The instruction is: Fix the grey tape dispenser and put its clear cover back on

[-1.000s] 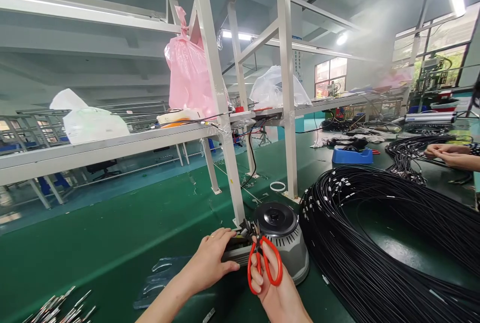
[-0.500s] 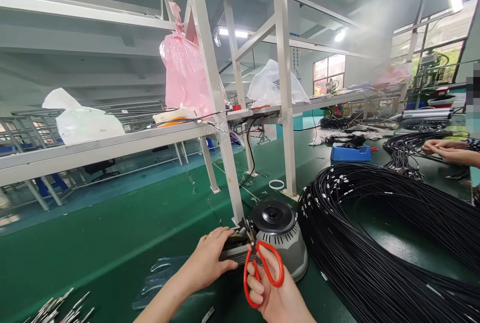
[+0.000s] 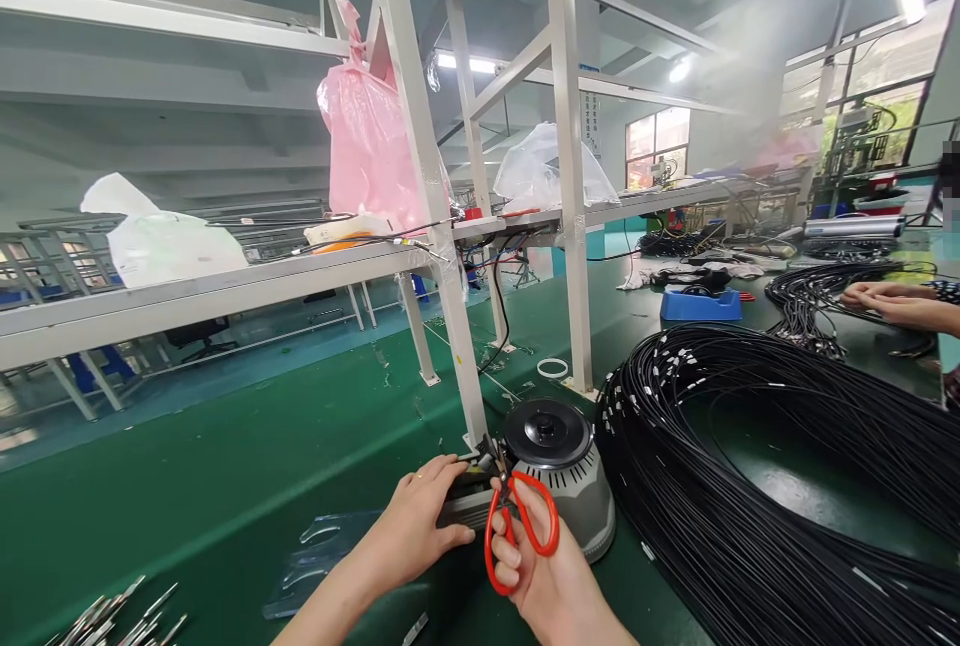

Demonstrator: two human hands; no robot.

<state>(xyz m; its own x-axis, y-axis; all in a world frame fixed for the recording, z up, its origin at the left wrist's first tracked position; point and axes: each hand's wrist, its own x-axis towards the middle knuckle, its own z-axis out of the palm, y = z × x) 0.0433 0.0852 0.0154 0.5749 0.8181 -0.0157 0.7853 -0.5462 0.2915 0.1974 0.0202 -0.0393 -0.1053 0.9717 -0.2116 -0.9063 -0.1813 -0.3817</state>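
Note:
Red-handled scissors [image 3: 553,526] are in my right hand [image 3: 536,561], with fingers around and through the loops. The handles stand apart, and the dark blades point away from me toward the end of a grey machine [image 3: 581,496] with a round black disc on top. Whether anything lies between the blades is too small to tell. My left hand [image 3: 416,516] rests over the machine's low left part, fingers stretched forward and thumb apart on the near side. The hand hides some of that part.
A large coil of black cables [image 3: 675,486] with white tags lies right of the machine. Metal pieces [image 3: 120,616] lie at front left, near a clear plastic sheet [image 3: 319,556]. White posts [image 3: 461,346] rise behind the machine. Another person's hands [image 3: 889,301] are at far right.
The scissors and my right hand have shifted slightly up and to the left. My left hand stays on the machine.

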